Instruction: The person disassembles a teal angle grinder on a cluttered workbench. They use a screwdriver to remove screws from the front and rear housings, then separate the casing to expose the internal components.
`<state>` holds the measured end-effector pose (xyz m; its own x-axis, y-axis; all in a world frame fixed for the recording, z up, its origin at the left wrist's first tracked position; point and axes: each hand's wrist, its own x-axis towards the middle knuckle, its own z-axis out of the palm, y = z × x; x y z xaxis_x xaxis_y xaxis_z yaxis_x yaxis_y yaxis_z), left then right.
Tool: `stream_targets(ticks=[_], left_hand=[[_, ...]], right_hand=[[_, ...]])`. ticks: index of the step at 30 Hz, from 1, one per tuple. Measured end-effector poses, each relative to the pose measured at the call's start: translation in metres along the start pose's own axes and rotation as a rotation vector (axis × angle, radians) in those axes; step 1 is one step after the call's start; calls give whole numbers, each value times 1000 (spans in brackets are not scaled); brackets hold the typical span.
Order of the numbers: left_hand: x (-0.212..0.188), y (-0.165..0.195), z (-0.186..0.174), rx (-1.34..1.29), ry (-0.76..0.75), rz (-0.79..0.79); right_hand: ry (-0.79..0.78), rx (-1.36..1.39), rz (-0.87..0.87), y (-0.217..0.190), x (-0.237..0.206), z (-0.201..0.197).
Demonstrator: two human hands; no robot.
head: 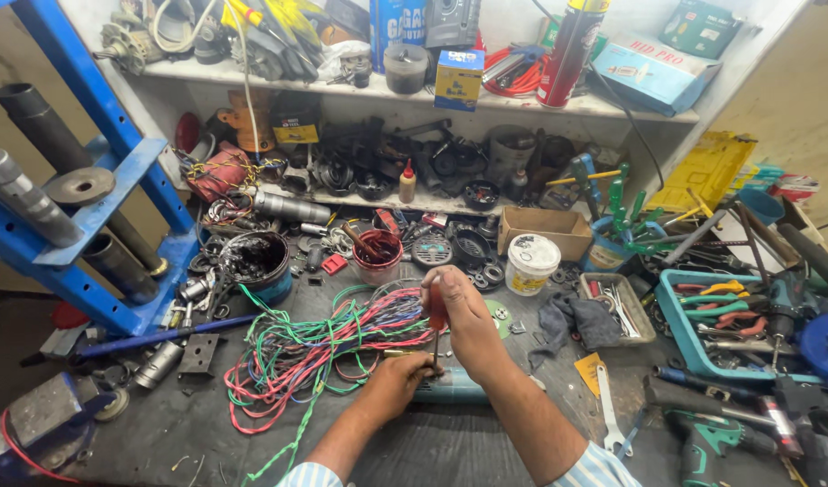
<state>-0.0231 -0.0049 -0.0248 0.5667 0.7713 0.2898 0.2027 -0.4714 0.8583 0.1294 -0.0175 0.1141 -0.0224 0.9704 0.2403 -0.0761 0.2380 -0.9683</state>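
My right hand (pixel 464 316) grips the red handle of a screwdriver (pixel 437 317) held upright, its shaft pointing down. The tip meets a teal-bodied power tool (pixel 455 388) lying on the dark bench. My left hand (pixel 398 383) rests on that tool's left end and steadies it, fingers closed around it near the screwdriver tip. A tangle of red, green, blue and white wires (pixel 315 352) lies just left of both hands.
A blue press frame (pixel 80 180) stands at left, and a blue vise (pixel 35 419) sits near the front left corner. Shelves of parts and cans fill the back. A blue tray of pliers (pixel 716 320), a white tub (pixel 531 263), a wrench (pixel 610 410) and a green drill (pixel 712 442) lie right.
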Motion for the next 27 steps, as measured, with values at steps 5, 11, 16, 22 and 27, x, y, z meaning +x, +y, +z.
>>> stream_targets(ticks=[5,11,16,22,27], left_hand=[[-1,-7,7,-3,33,-12],[-2,4,-6,63,-82,-95],[-3,10,-15,132,-113,141],[-2,7,-7,74,-52,18],[-1,3,-1,75,-41,-9]], right_hand=[[22,86,-1,8,4,0],[-143,231,-23,14,9,-14],[-289,384,-9,13,8,-15],[-29,55,-1,4,-6,-8],[-8,111,2,-1,-3,-9]])
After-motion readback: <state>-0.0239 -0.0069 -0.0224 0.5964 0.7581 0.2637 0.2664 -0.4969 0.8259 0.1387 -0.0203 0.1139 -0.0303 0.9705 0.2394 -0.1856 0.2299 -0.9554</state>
